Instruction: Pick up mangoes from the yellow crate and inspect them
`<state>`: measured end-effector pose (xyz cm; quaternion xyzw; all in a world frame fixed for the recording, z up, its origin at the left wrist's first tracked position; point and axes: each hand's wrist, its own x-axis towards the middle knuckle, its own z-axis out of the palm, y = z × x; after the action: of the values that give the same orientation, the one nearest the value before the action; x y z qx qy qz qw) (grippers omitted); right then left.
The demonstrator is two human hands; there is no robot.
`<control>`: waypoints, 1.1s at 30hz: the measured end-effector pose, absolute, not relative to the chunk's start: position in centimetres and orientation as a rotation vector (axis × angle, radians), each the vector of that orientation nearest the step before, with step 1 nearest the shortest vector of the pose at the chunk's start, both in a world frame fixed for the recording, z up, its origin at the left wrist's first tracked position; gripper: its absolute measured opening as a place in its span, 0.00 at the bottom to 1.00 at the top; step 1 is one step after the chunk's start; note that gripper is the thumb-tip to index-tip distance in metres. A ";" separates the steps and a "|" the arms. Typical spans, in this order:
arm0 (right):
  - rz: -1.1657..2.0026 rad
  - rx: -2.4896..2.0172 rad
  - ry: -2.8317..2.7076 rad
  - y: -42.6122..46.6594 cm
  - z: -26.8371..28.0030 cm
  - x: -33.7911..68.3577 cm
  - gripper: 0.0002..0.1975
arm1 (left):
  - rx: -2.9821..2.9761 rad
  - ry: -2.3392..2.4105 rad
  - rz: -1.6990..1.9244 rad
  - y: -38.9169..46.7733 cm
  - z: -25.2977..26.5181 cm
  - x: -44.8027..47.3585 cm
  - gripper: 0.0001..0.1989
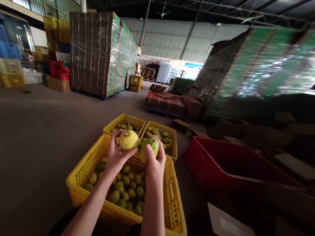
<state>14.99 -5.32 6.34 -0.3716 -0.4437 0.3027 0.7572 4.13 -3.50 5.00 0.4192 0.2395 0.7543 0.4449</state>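
My left hand (114, 152) is closed around a yellow papaya (129, 140), its stem end turned up toward me. Beside it, my right hand (156, 165) grips a greener papaya (143, 152), with the thumb across its near side. The two fruits are held close together above the far side of a large yellow plastic crate (78, 192). Inside that crate lie many yellow-green papayas (127, 185), partly hidden by my forearms. Just beyond my hands stand two smaller yellow crates, the left crate (109, 128) and the right crate (174, 145), both holding similar fruit.
To the right sits a big red tub (197, 166), with an open cardboard box (235, 232) nearer me. Flattened red-brown cartons (166, 103) lie on a pallet ahead. Tall wrapped carton stacks rise at left (89, 51) and right (257, 61). Concrete floor (26, 147) extends left.
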 end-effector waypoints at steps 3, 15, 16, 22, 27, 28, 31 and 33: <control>0.754 -0.933 -0.890 -4.7 3.6 13.9 0.19 | 0.572 0.577 1.639 -2.5 2.8 4.0 0.27; 1.224 -0.708 -0.276 -3.6 3.1 13.1 0.13 | 0.111 0.441 1.378 -2.5 4.3 1.9 0.16; 1.277 -0.691 -0.255 -3.5 3.0 13.3 0.13 | 0.097 0.450 1.356 -2.5 4.3 1.8 0.16; 1.506 -0.597 -0.224 -3.2 2.0 14.6 0.11 | 0.125 0.588 1.334 -2.3 4.1 1.4 0.11; 1.551 -0.593 -0.188 -3.4 1.9 15.3 0.10 | 0.317 0.691 1.452 -2.2 3.5 0.9 0.11; 1.551 -0.612 -0.170 -3.5 1.9 15.4 0.10 | 0.370 0.711 1.476 -2.2 3.3 0.8 0.12; 1.533 -0.685 -0.116 -3.4 2.0 15.9 0.12 | 0.519 0.744 1.531 -2.1 2.7 0.4 0.15; 1.509 -0.702 -0.127 -3.2 1.9 16.3 0.12 | 0.591 0.745 1.534 -2.1 2.5 0.2 0.15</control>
<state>16.30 -3.18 1.89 -0.3115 -0.0566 0.6698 0.6716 0.23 -2.12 2.50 0.2568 0.3241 0.6671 0.6197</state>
